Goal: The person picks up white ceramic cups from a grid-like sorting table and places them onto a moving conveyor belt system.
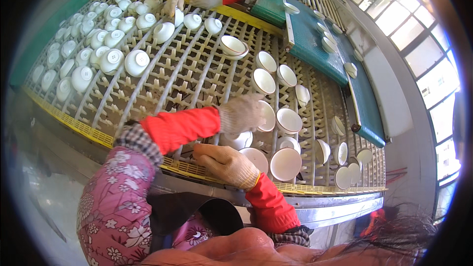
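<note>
white bowl [267, 116] under my left hand [240, 113], fingers closed on its rim, mid-belt [197, 74]; right hand [224, 163] loosely curled, empty, at belt's near edge. i judge lifting, needing a steady grip.

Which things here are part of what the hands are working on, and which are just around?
In hand:
left hand on a bowl
right hand by a bowl
upright bowls nearby
slatted conveyor

Just around:
upturned bowls far left
green belt with bowls
co-worker's gloved hands
</note>
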`<state>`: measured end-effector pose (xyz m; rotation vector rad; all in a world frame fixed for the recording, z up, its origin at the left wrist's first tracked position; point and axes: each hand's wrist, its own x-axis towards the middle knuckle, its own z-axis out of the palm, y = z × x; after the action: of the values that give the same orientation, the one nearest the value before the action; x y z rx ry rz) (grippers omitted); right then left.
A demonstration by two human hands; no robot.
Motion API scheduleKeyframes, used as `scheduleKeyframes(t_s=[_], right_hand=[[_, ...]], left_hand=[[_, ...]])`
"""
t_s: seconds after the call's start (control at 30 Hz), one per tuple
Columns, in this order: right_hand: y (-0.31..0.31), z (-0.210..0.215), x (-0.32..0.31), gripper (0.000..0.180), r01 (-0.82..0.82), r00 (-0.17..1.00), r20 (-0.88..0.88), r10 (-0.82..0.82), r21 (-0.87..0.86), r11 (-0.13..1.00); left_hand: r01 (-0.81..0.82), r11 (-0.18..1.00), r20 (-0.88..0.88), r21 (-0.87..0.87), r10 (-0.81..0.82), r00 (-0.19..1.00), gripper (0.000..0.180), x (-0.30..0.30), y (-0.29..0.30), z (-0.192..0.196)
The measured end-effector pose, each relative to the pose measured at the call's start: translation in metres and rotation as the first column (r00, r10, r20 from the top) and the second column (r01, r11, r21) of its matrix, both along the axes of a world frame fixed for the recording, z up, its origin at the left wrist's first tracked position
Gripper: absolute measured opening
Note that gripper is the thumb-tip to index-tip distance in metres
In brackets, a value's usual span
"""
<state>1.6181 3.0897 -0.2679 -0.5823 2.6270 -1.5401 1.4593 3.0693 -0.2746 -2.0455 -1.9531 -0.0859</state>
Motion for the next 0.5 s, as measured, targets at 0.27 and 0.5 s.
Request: scheduleKeyframes(t_s=[0.27, 0.5], right_hand=[[0.017, -0.006, 0.004, 0.023, 0.173, 0.97, -0.168, -0.176, -0.033, 0.984], [0.018, -0.006, 0.002, 0.024, 0.138, 0.978, -0.156, -0.138, -0.012, 0.99]], left_hand=[[-0.132, 0.99, 0.263, 0.054, 0.114, 0.958, 0.027, -0.04, -0.011, -0.006], [-0.538, 0.754, 0.261, 0.377, 0.471, 0.843, 0.036, -0.12, -0.183, 0.039]])
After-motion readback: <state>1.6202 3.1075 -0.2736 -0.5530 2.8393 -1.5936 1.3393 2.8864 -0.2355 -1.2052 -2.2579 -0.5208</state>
